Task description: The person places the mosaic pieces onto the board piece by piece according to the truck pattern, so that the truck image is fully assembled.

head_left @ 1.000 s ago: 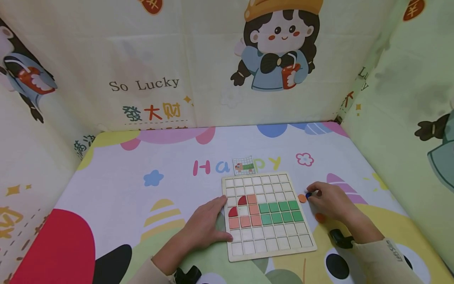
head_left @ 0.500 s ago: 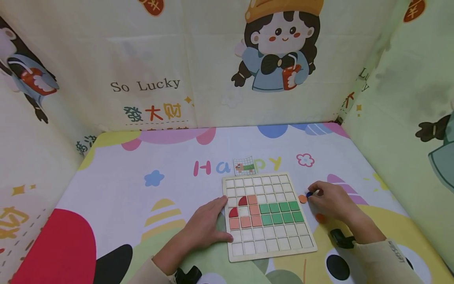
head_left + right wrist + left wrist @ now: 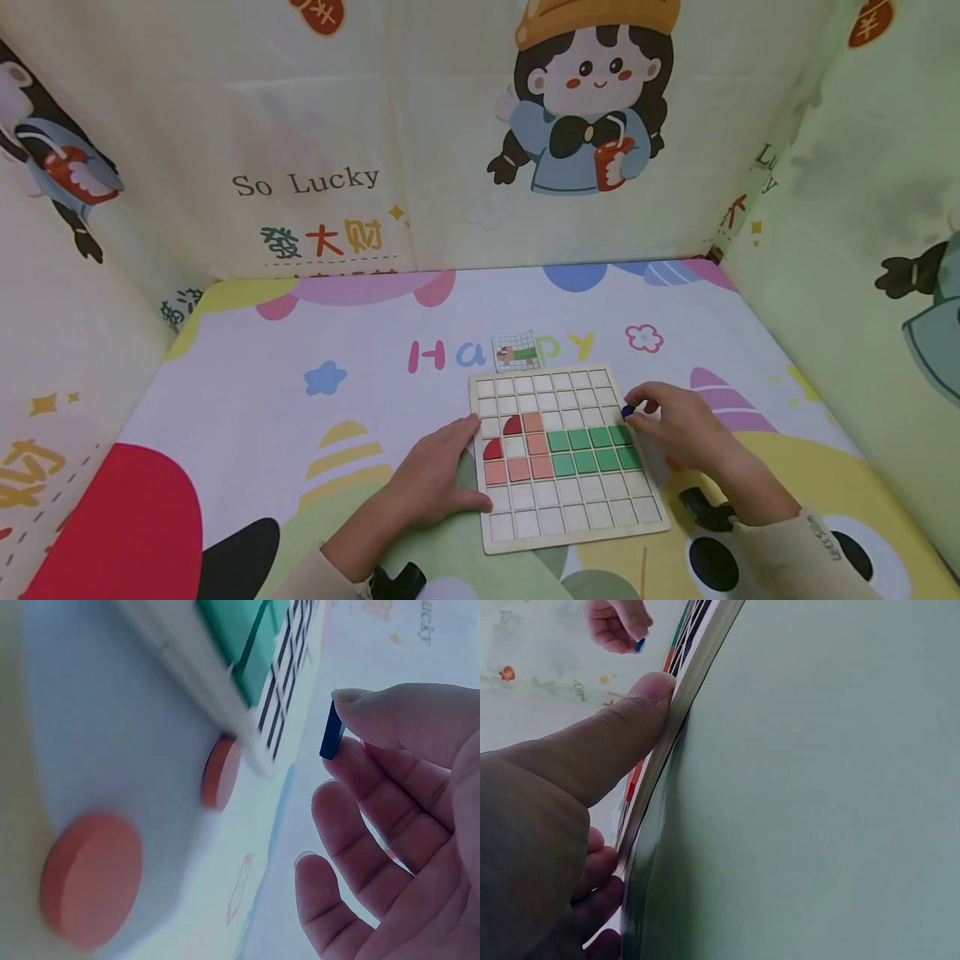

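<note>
Between the thumb and index finger of my right hand point(image 3: 693, 427) is a small dark blue piece point(image 3: 332, 733), held over the right edge of the wooden grid board point(image 3: 551, 522). My left hand point(image 3: 429, 471) rests along the board's left edge, its fingers extended and the thumb point(image 3: 651, 688) pressing at the rim. Pink squares point(image 3: 519, 469), two red quarter-round pieces point(image 3: 492, 450) and two rows of green squares point(image 3: 583, 461) lie in the grid. Two orange discs point(image 3: 94, 881) show beside the board in the right wrist view.
A small picture card point(image 3: 517, 352) with a gridded pattern lies just beyond the board's far edge. The printed cloth point(image 3: 225, 400) covers the table, and patterned cloth walls point(image 3: 420, 125) stand at the back and sides.
My right hand has carried the blue piece left, from beside the orange disc to the board's right edge. The left hand and the board have stayed put.
</note>
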A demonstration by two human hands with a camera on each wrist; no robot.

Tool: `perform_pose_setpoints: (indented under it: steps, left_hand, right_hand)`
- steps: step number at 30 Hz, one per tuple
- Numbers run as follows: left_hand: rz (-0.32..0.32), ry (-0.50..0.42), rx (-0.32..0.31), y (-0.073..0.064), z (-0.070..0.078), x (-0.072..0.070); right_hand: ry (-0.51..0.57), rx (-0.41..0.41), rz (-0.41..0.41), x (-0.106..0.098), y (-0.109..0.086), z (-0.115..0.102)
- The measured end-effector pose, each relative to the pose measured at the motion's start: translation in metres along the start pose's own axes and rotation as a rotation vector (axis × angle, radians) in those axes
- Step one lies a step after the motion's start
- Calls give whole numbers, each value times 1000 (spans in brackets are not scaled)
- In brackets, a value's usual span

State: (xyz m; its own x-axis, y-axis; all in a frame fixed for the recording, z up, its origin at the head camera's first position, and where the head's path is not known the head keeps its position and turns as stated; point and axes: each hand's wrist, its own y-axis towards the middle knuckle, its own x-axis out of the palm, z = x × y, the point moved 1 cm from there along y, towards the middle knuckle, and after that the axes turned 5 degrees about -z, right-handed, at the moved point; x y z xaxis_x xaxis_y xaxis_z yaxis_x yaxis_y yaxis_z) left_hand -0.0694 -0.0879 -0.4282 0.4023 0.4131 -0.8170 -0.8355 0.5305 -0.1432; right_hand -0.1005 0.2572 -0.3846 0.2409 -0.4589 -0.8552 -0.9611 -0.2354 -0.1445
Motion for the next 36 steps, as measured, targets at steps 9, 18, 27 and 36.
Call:
perform_pose_setpoints:
  steps: [9, 18, 27, 36]
  left_hand:
    - [8, 4, 8, -1, 0, -1]
    - [14, 2, 7, -1, -1, 0]
    - [13, -3, 3, 0, -1, 0]
    - [8, -24, 3, -2, 0, 0]
  right_hand:
    - [19, -62, -16, 6, 6, -19]
    - [18, -144, -30, 15, 11, -36]
    - [23, -220, -16, 24, 18, -52]
    - [37, -283, -40, 34, 22, -68]
